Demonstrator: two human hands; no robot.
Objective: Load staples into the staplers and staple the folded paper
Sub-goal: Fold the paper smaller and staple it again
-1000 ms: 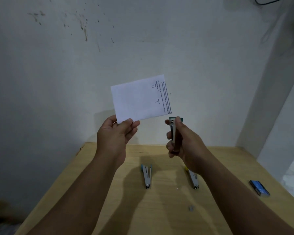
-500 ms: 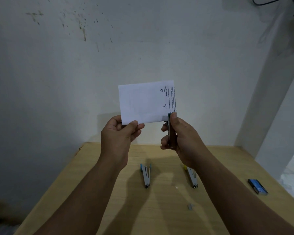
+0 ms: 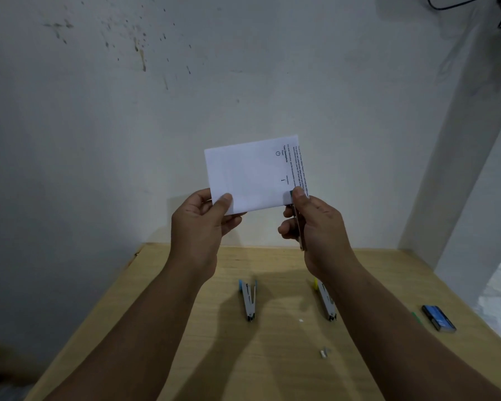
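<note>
I hold a folded white paper [image 3: 255, 175] with small print along its right side up in front of the wall. My left hand [image 3: 200, 227] pinches its lower left corner. My right hand [image 3: 315, 227] grips a green-tipped stapler [image 3: 297, 221] upright, its jaw around the paper's lower right corner. On the wooden table [image 3: 156, 328] below lie a blue-ended stapler [image 3: 248, 299], opened, and a yellow-ended stapler [image 3: 326, 302], partly hidden by my right forearm.
A blue staple box [image 3: 438, 317] lies at the table's right edge. A small strip of staples [image 3: 324, 353] rests near the table's middle front. The white wall stands right behind the table; a pillar rises at right.
The stapler in my right hand moved up and left from beside the paper onto its lower right corner. The paper shifted slightly right and levelled out.
</note>
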